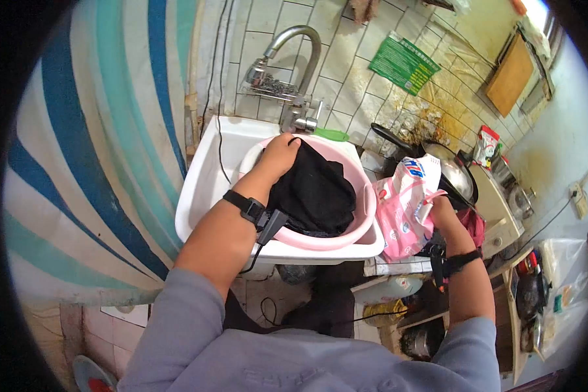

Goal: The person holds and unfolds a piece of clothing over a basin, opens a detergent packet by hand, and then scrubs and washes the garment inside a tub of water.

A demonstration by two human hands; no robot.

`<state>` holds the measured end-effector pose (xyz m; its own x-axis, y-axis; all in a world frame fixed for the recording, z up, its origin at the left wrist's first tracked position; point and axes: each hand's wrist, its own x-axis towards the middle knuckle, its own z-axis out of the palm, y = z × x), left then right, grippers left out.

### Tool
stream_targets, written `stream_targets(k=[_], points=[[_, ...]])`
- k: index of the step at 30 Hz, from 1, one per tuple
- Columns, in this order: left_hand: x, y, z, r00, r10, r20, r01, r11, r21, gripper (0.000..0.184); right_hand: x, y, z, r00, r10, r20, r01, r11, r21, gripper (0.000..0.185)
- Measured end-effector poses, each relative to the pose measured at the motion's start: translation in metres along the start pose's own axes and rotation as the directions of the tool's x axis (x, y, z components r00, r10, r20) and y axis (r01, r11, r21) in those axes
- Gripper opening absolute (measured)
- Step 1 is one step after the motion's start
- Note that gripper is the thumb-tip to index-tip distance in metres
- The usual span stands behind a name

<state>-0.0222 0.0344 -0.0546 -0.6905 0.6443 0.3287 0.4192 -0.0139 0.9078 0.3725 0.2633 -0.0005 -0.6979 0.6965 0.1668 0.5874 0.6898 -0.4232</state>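
A black cloth garment (313, 186) lies bunched in a pale pink basin (369, 209), which stands inside a white sink (196, 189). My left hand (279, 158) is at the back left of the basin, its fingers closed on the garment's upper edge. To the right of the sink stands a pink-and-white plastic bag (402, 225) that looks like a washing powder pack. My right hand (441, 210) grips this bag's right side, near a folded pink flap that partly hides the fingers. The garment's shape cannot be made out.
A curved metal faucet (310, 49) rises behind the sink, with a wire rack (268, 88) beside it. Past the bag are a lidded pan (460, 176) and a red packet (487, 147). A striped curtain (104, 144) hangs on the left. A black cable (220, 134) runs into the sink.
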Motion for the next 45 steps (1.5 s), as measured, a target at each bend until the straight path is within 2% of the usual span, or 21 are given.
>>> stream_targets(k=[2,4,5,6,7,9,12,14,16,18,20,26,29,31,34,36,38,39,41,42,45], points=[[0.003,-0.005,0.001,1.0,0.013,0.013,-0.013,1.0,0.022,0.029,0.009,0.048,-0.003,0.995,0.091,-0.044,-0.06,0.884,0.463,0.022],[0.001,-0.002,-0.001,1.0,0.025,-0.005,-0.025,0.998,0.057,0.032,0.001,0.035,-0.02,0.983,0.183,-0.014,-0.108,0.636,0.764,0.025],[-0.001,0.0,-0.001,1.0,0.006,-0.005,-0.006,0.998,0.055,0.032,-0.015,-0.014,-0.044,0.963,0.27,-0.027,-0.216,0.824,0.524,0.025],[-0.002,0.002,-0.002,1.0,-0.012,-0.004,0.013,0.999,0.053,0.033,-0.026,-0.057,-0.062,0.936,0.344,-0.071,-0.319,0.918,0.234,0.026],[0.0,0.0,-0.002,1.0,-0.018,-0.015,0.018,0.999,0.05,0.033,-0.016,-0.049,-0.067,0.94,0.334,-0.066,-0.312,0.922,0.228,0.026],[0.003,-0.004,0.0,0.998,-0.065,0.019,0.065,0.998,0.01,0.033,0.005,-0.023,-0.084,0.953,0.033,-0.302,0.022,0.984,0.177,0.025],[0.002,-0.004,-0.001,0.984,-0.165,0.06,0.166,0.986,-0.013,0.034,-0.007,-0.159,-0.087,0.969,0.003,-0.246,0.014,0.998,0.064,0.024],[0.001,0.0,-0.004,0.976,-0.204,0.072,0.205,0.979,-0.007,0.035,0.047,-0.138,-0.061,0.887,-0.447,-0.113,0.448,0.894,-0.013,0.023],[0.004,-0.001,-0.003,0.967,-0.238,0.087,0.239,0.971,0.002,0.036,0.038,-0.226,-0.028,0.987,-0.137,0.089,0.132,0.989,0.064,0.021],[0.01,-0.012,0.001,0.953,-0.285,0.106,0.291,0.955,-0.05,0.036,0.068,-0.234,0.016,0.913,-0.386,0.131,0.381,0.923,0.063,0.022],[0.008,-0.008,-0.001,0.949,-0.295,0.111,0.304,0.95,-0.07,0.036,0.079,-0.274,0.037,0.964,-0.202,0.172,0.166,0.965,0.204,0.024],[0.007,-0.007,-0.001,0.948,-0.299,0.111,0.308,0.949,-0.073,0.036,0.11,-0.271,0.028,0.948,-0.318,-0.006,0.318,0.947,-0.054,0.026],[0.002,-0.001,-0.005,0.951,-0.29,0.112,0.301,0.948,-0.1,0.036,0.083,-0.265,0.013,0.979,-0.17,0.111,0.18,0.979,-0.092,0.014],[0.004,-0.004,-0.002,0.957,-0.276,0.088,0.283,0.956,-0.079,0.036,0.075,-0.248,0.026,0.963,-0.205,0.174,0.212,0.977,-0.021,0.016],[0.006,-0.003,-0.001,0.957,-0.279,0.08,0.282,0.959,-0.032,0.036,0.084,-0.234,0.065,0.922,-0.257,0.288,0.225,0.964,0.139,0.031],[0.005,-0.003,-0.001,0.951,-0.295,0.089,0.297,0.955,-0.007,0.036,0.1,-0.23,0.097,0.847,-0.483,0.222,0.502,0.864,-0.038,0.031],[0.005,-0.004,-0.001,0.955,-0.289,0.071,0.294,0.953,-0.079,0.036,0.096,-0.247,0.11,0.914,-0.337,0.226,0.359,0.931,-0.06,0.041],[0.005,-0.004,-0.002,0.955,-0.289,0.064,0.293,0.953,-0.076,0.036,0.099,-0.238,0.121,0.911,-0.344,0.226,0.365,0.929,-0.057,0.041],[0.004,-0.003,-0.003,0.949,-0.312,0.052,0.315,0.948,-0.053,0.036,0.102,-0.206,0.151,0.863,-0.485,0.144,0.506,0.832,-0.226,0.059],[0.004,-0.003,-0.002,0.945,-0.323,0.047,0.325,0.945,-0.045,0.036,0.093,-0.211,0.149,0.901,-0.298,0.315,0.395,0.864,-0.311,0.084],[0.005,-0.007,0.002,0.956,-0.292,0.015,0.291,0.956,0.033,0.034,0.06,-0.226,0.145,0.876,-0.156,0.456,0.289,0.927,-0.238,0.099]])
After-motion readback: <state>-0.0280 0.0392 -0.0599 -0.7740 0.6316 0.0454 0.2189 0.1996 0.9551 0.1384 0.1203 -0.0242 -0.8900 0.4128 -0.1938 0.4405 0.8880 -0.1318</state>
